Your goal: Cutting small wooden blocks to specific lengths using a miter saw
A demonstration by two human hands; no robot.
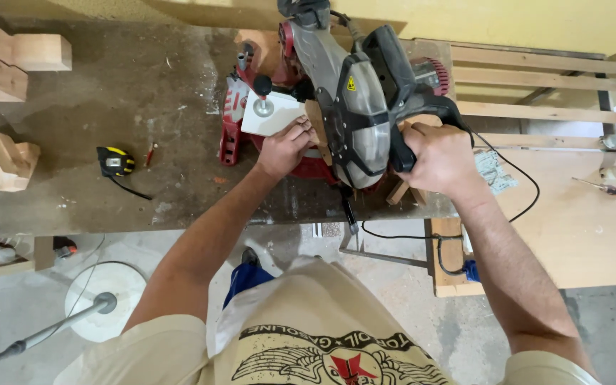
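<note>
A red and grey mitre saw (354,100) stands on a dusty grey workbench (108,142), its blade guard lowered. My right hand (436,160) is shut on the saw's black handle. My left hand (286,146) presses flat on a small wooden piece (316,125) against the saw's base, just left of the blade. A white plate with a black clamp knob (264,107) lies right above that hand.
A black and yellow tape measure (115,162) and a red pencil (150,153) lie left of the saw. Shaped wooden blocks (8,64) sit at the far left. A plywood table (579,228) with a screwdriver (600,187) stands to the right. A black cable (515,207) trails from the saw.
</note>
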